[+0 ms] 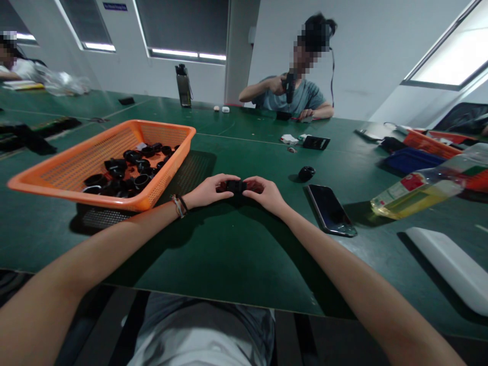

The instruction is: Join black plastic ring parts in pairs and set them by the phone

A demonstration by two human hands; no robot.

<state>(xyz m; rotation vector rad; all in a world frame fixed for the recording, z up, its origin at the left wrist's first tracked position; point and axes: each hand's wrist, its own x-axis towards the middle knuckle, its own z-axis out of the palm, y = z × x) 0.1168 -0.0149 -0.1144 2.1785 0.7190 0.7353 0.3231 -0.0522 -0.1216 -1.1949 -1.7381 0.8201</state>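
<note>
1. Head view, hands: Left hand [211, 190] and right hand [267, 194] met at the middle of the table, fingertips closed from either side on one small black piece [236, 186]. Its surface was dark and smooth, but the fingers hid much of its outline. A thin bracelet [178, 206] circled the left wrist.

2. Head view, left: An orange basket [114, 203] of perforated plastic, with a smooth rolled rim, stood beside the left forearm. Glossy black rounded parts [116, 168], some showing ring-shaped openings, lay heaped inside.

3. Head view, right: One rounded black part [306, 173] sat alone on the smooth green tabletop [229, 254], beyond a flat, glassy phone [331, 209]. Farther right lay a clear bottle [423, 188] of yellow liquid; nearer was a matte white slab [450, 264] with rounded edges.

4. Head view, far side: A tall, dark translucent bottle [183, 86] stood upright left of a co-worker [276, 99] in a soft grey-blue shirt, who held a dark tool [290, 86].
</note>
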